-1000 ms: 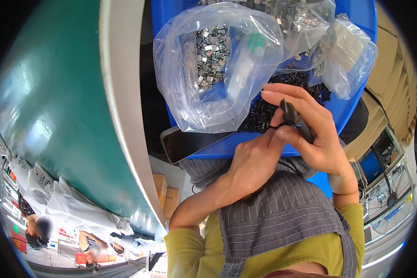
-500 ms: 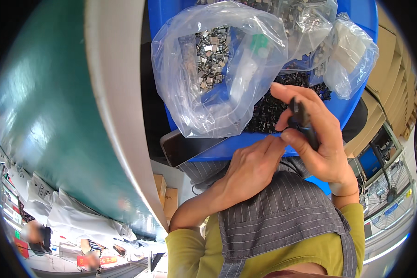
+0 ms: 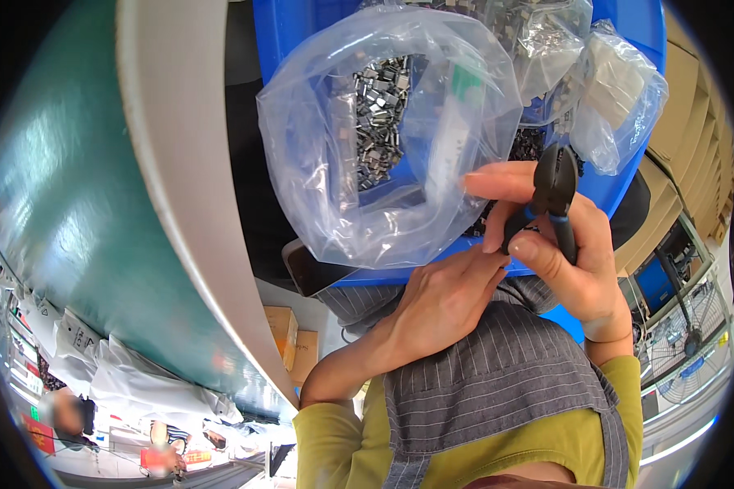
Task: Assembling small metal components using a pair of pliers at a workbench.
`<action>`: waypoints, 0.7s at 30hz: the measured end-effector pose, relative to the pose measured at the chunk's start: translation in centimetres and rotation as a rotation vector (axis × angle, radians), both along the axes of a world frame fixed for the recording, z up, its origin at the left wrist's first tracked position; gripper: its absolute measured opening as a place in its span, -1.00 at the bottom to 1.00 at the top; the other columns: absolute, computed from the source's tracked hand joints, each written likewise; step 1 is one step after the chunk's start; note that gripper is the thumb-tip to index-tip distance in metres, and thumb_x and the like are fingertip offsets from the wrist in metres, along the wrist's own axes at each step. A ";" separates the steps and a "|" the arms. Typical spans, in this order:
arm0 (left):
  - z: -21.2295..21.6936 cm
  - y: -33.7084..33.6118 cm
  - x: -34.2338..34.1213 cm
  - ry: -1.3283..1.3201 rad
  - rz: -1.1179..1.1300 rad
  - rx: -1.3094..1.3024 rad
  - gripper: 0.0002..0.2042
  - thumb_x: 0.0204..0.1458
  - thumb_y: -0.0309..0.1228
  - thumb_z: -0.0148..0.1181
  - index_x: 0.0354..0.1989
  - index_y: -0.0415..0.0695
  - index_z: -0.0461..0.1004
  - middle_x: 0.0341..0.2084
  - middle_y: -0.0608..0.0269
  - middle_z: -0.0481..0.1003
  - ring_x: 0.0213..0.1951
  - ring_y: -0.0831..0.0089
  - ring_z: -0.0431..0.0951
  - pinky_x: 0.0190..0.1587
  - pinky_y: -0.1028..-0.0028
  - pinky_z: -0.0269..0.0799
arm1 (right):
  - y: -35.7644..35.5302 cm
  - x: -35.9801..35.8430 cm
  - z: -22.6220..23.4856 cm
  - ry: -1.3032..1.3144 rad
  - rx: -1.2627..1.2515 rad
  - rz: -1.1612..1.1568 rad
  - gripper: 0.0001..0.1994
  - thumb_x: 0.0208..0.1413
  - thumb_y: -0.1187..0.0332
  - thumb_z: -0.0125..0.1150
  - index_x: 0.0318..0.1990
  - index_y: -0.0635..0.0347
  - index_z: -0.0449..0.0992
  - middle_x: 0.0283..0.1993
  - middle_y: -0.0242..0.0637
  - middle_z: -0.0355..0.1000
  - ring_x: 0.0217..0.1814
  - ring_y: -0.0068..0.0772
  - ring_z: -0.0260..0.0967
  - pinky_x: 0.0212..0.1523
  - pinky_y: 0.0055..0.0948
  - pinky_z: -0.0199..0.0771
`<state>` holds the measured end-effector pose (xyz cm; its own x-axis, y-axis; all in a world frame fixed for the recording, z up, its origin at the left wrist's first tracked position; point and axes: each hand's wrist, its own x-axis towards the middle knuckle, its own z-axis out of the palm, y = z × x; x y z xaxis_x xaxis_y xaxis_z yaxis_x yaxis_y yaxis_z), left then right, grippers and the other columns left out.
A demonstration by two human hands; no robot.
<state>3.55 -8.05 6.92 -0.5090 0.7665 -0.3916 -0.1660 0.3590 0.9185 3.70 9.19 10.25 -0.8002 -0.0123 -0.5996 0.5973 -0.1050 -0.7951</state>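
My right hand (image 3: 567, 257) grips small cutting pliers (image 3: 553, 191) with black jaws and blue-black handles, jaws pointing up over the blue bin (image 3: 620, 175). My left hand (image 3: 444, 306) reaches up beside it, fingertips touching the bin's near edge just under the pliers; whether it pinches a small part I cannot tell. In the bin lies a large clear plastic bag (image 3: 367, 138) with several small metal parts (image 3: 379, 122) inside. Dark small parts (image 3: 530, 143) lie loose in the bin behind the pliers.
Two smaller clear bags (image 3: 620, 98) of parts rest at the bin's far right. A dark phone (image 3: 314, 269) pokes out under the bin's near-left corner. A green table top with a grey edge (image 3: 183, 187) curves along the left. Cardboard boxes (image 3: 289, 342) stand below.
My right hand has lifted the pliers higher and turned the jaws upward. The left hand stayed at the bin's edge. The view has shifted slightly.
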 end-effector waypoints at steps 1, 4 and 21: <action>-0.3 -0.1 0.2 0.000 0.002 0.000 -0.84 0.00 -0.57 0.12 -0.22 -0.21 0.37 -0.40 0.04 0.48 -0.40 0.04 0.53 -0.44 0.19 0.45 | 0.1 0.1 -0.2 0.012 -0.040 -0.005 -0.63 0.05 0.41 0.18 0.03 0.32 0.41 -0.10 -0.17 0.37 -0.29 -0.43 0.34 -0.19 -0.45 0.36; -0.6 -0.2 0.4 0.012 0.033 0.005 -0.82 0.00 -0.57 0.13 -0.21 -0.20 0.37 -0.40 0.06 0.48 -0.41 0.06 0.53 -0.43 0.21 0.44 | 0.1 0.2 -0.6 0.036 0.004 0.007 -0.63 0.05 0.41 0.17 0.03 0.33 0.41 -0.12 -0.20 0.36 -0.30 -0.46 0.34 -0.21 -0.46 0.37; 3.1 -4.6 -2.2 0.321 0.519 -0.308 -0.76 0.00 -0.71 0.12 -0.12 -0.36 0.41 -0.42 0.01 0.52 -0.46 0.36 0.57 -0.36 0.48 0.51 | 1.2 0.7 -0.2 0.036 0.263 0.027 -0.58 -0.05 0.35 0.17 -0.01 0.37 0.44 0.04 -0.12 0.37 -0.30 -0.47 0.35 -0.16 -0.50 0.33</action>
<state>1.30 -12.69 10.02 -0.9081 0.2691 -0.3208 -0.1238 0.5595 0.8195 4.43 10.39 10.03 -0.8225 0.1183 -0.5563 0.5681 0.1240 -0.8136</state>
